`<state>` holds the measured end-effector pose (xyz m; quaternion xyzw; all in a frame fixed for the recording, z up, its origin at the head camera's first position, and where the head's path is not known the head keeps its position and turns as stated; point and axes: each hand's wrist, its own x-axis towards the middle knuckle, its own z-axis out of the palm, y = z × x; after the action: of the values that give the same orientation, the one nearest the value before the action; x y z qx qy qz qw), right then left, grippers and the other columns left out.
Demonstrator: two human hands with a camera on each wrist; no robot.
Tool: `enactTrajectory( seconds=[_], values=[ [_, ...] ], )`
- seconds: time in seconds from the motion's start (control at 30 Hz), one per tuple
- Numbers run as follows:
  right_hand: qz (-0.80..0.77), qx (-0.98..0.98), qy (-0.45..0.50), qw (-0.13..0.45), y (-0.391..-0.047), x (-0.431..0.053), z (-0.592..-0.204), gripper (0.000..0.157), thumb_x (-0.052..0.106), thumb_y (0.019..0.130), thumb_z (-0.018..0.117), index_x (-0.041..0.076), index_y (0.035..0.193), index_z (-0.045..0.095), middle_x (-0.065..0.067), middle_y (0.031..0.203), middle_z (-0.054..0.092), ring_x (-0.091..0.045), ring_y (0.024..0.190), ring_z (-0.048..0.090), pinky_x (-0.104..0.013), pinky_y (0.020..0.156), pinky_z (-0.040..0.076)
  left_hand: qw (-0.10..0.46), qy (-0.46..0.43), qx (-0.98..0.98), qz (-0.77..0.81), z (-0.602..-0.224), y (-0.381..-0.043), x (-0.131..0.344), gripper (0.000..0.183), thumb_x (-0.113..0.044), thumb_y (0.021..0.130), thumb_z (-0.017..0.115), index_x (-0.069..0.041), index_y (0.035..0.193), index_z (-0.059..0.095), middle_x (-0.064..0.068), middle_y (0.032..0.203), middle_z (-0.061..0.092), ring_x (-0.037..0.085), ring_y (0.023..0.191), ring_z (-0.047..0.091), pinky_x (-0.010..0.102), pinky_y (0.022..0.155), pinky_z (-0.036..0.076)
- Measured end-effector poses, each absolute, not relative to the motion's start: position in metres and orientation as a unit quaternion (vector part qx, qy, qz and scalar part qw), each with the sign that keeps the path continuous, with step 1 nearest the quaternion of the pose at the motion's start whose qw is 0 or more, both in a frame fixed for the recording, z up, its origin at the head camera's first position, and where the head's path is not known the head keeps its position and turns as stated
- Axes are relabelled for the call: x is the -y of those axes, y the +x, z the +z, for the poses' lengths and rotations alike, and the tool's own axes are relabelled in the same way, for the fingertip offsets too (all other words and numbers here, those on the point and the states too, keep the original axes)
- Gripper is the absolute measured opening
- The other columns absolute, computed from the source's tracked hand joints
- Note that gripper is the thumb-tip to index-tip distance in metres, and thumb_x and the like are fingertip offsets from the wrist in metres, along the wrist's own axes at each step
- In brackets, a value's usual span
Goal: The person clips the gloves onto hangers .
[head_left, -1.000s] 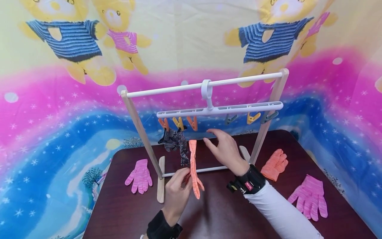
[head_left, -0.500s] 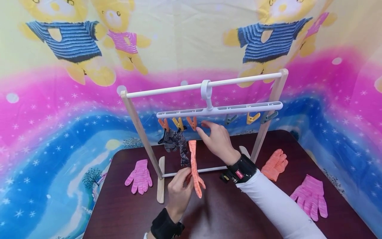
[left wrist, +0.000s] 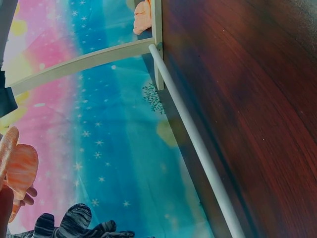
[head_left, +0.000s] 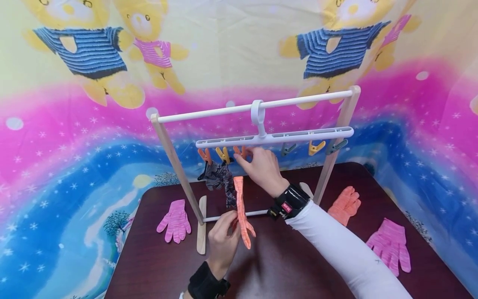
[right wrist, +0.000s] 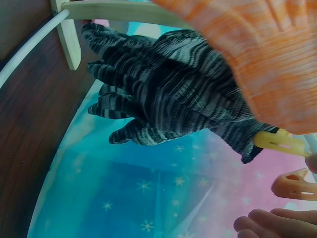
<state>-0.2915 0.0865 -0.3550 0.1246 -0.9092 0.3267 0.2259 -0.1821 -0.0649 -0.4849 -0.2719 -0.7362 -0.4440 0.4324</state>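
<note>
Glove point(head_left: 241, 205), orange, just below the middle of the head view, cuff up, and your left hand point(head_left: 224, 236) has it pinched around mid-length! Above, your right hand point(head_left: 264, 168) takes the orange clip point(head_left: 238, 150) between thumb and forefinger; how hard they press, you can't tell. Watch that cuff: it stands unsupported just under the clip, so it could fold over and leave the clip biting one layer or nothing. Push too hard and the hanger point(head_left: 298, 136), hooked over the rod point(head_left: 306, 99), might swing or slide. Gray glove point(head_left: 228, 189) right alongside, too, so it could get caught up.

Over to the right wrist view: gray fingers fan out clearly at upper left, cuff in the yellow clip point(right wrist: 280, 143), where the head view gives you just a bunch. The left wrist view shows no orange clip at all; only the head view gets both pink gloves point(head_left: 174, 222), left and right.
</note>
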Motion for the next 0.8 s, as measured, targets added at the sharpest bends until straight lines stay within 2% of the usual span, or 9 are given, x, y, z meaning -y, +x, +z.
enactTrajectory(
  seconds=[0.2,0.3,0.5,0.8],
  values=[
    [0.315,0.910,0.127,0.238,-0.297,-0.084,-0.359,0.040,0.048,0.092,0.070,0.015,0.072,0.061,0.003,0.052,0.040,-0.015,0.043,0.043,-0.027,0.042,0.025,0.423,-0.265,0.749,-0.437,-0.485,-0.181,0.065,0.013,-0.007,0.093,0.071,-0.001,0.105,0.071,0.011,0.096,0.073,0.020,0.085,0.069,0.019,0.077,0.055],
    [0.312,0.909,0.132,0.242,-0.298,-0.082,-0.359,0.041,0.047,0.092,0.070,0.016,0.069,0.057,0.004,0.052,0.040,-0.014,0.044,0.043,-0.027,0.043,0.025,0.422,-0.266,0.749,-0.436,-0.485,-0.181,0.065,0.017,-0.001,0.088,0.074,-0.002,0.105,0.071,0.010,0.096,0.073,0.020,0.085,0.069,0.020,0.078,0.056],
    [0.308,0.909,0.137,0.244,-0.300,-0.081,-0.357,0.039,0.041,0.092,0.073,0.015,0.071,0.053,0.003,0.054,0.043,-0.014,0.047,0.046,-0.027,0.044,0.027,0.426,-0.285,0.739,-0.438,-0.487,-0.184,0.063,0.025,0.009,0.078,0.078,-0.001,0.100,0.072,0.012,0.096,0.073,0.022,0.085,0.071,0.019,0.081,0.057],
    [0.298,0.911,0.133,0.251,-0.303,-0.077,-0.355,0.035,0.035,0.093,0.072,0.016,0.071,0.053,0.002,0.058,0.051,-0.014,0.054,0.056,-0.028,0.048,0.035,0.435,-0.294,0.744,-0.414,-0.493,-0.191,0.063,0.021,0.009,0.077,0.078,-0.002,0.094,0.071,0.012,0.095,0.073,0.021,0.083,0.071,0.023,0.078,0.058]
  ],
)
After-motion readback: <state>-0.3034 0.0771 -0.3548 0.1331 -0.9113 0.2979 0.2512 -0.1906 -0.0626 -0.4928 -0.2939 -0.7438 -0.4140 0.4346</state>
